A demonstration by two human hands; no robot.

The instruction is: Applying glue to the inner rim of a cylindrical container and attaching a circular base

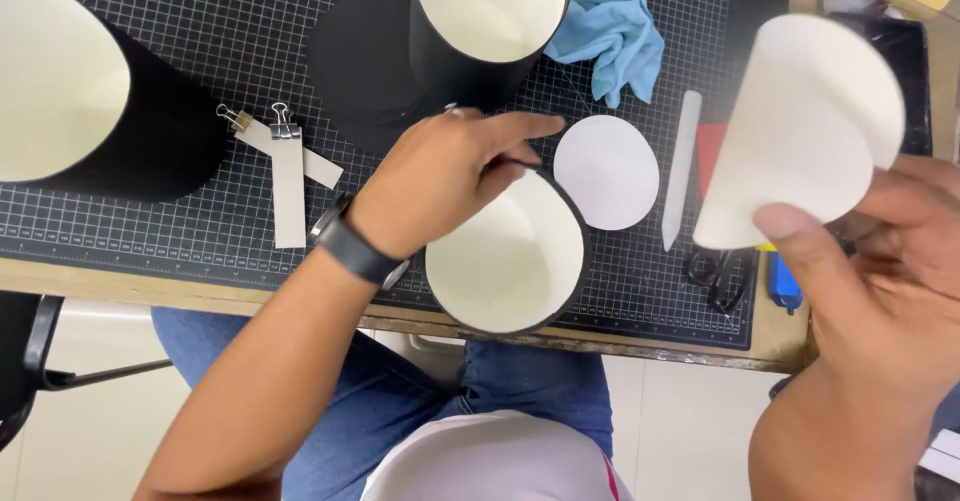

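Head view: a black cylinder (507, 261) with cream lining is steadied at its rim by the left hand (440, 176), fingers closed on the edge. Right of it, a rolled white card (800, 126) is pinched in the right hand (880, 291), not yet inserted. A white paper disc (606, 172) lies unused just beyond the cylinder.
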